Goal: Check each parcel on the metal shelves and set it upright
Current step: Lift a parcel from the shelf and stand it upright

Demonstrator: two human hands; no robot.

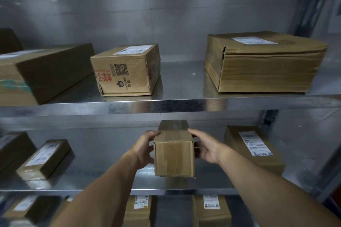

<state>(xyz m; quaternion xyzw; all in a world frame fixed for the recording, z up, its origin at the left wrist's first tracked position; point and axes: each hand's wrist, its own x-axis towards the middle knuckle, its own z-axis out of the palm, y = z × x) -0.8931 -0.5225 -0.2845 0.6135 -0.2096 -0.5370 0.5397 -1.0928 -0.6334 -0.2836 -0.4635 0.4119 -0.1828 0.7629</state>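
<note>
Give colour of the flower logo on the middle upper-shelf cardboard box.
Black flower logo on the brown cardboard box; head view shows it.

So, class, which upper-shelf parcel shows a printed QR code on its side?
The middle parcel, with red lettering too; the left parcel and the large right parcel show none.

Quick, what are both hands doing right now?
Left hand: grips the left side of the small box.
Right hand: grips the right side of the same box.

Dim light; metal shelves [184, 104], reflective metal back wall [129, 5].
</note>
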